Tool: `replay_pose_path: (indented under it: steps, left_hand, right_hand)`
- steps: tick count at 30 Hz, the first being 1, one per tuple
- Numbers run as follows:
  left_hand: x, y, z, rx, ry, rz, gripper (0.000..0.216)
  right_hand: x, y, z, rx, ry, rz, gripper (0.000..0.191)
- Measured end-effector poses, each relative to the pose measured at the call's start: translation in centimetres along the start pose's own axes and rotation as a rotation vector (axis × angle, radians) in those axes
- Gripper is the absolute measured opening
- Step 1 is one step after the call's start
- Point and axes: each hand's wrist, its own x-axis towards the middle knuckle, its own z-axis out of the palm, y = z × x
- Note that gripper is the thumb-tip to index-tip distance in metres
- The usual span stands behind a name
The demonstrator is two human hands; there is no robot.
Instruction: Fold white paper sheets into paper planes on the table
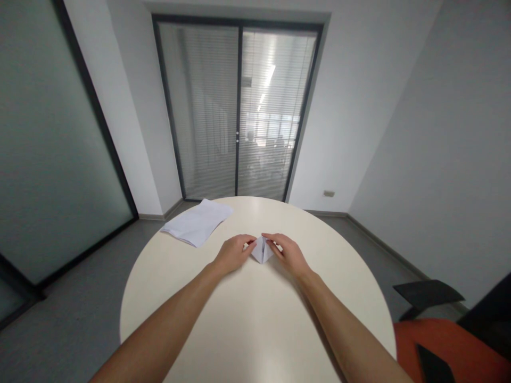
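A small piece of folded white paper point(261, 252) is held between my two hands, just above or on the table; which of the two I cannot tell. Its near end comes to a point, and a fold or gap runs down its middle. My left hand point(235, 252) pinches the left side between thumb and fingers. On the opposite side my right hand point(288, 252) grips the paper the same way, fingers at its upper edge and thumb below. The fingers cover parts of both side edges.
A round cream table point(247, 324) lies beneath my arms. Loose white sheets point(199, 221) rest at its far left edge. An orange chair point(459, 351) with black armrests stands close on the right. Beyond the table are walls and a glazed door with blinds point(207, 117).
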Motion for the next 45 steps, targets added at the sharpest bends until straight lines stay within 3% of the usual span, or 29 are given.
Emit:
replay_pose_path:
  steps: [10,23,37,45]
  left_hand:
    - [0.2,-0.4,0.3,-0.088,0.011,-0.034,0.022]
    - [0.8,-2.5,0.2,-0.275,0.096,-0.090,0.015]
    - [1.7,-4.0,0.4,-0.462,0.301,-0.156,0.015]
    - [2.1,-4.2,0.5,-0.695,0.363,-0.326,0.025]
  right_hand:
    - [-0.1,0.0,0.1,-0.024,-0.012,0.017,0.029]
    - [-0.4,1.1,-0.8,-0.073,-0.035,0.162,0.019]
    - [-1.1,3.2,-1.2,-0.105,-0.031,0.255,0.033]
    - [-1.2,3.5,-1.3,-0.106,-0.035,0.301,0.023]
